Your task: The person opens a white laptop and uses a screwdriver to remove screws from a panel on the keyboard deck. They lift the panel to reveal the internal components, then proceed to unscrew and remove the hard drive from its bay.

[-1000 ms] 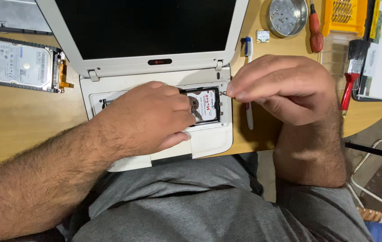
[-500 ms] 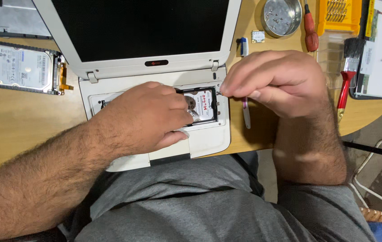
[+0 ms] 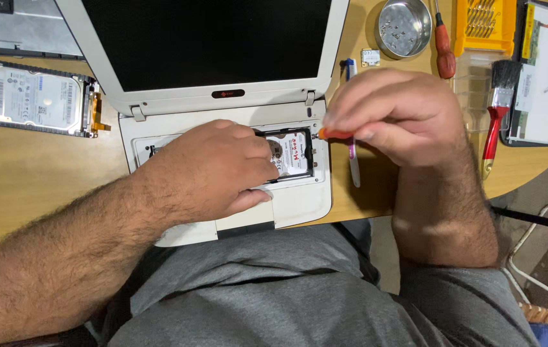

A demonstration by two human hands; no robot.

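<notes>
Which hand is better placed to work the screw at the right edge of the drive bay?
Probably the right hand: it pinches an orange-handled screwdriver right at the bay's right edge. The left hand lies flat on the laptop, fingers on the hard drive, with no tool.

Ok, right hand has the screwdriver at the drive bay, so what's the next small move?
Probably turn the screwdriver at the bay's right edge. The right hand holds its orange tip beside the drive, while the left hand presses on the laptop and steadies it.
</notes>
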